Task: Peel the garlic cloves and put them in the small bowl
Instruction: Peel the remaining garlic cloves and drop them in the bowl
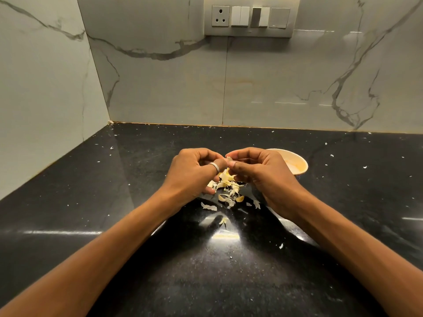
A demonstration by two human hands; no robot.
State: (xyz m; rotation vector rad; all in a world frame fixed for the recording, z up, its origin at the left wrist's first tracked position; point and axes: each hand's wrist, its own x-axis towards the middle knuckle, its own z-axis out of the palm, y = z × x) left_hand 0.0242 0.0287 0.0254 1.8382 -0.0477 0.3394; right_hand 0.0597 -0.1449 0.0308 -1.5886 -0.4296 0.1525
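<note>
hands pinching garlic, bowl just beyond

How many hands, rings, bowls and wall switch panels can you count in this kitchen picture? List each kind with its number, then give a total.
Hands: 2, the left hand and the right hand, both pinching the garlic
Ring: 1, on the left hand
Small bowl: 1
Switch panel: 1
Total: 5
</note>
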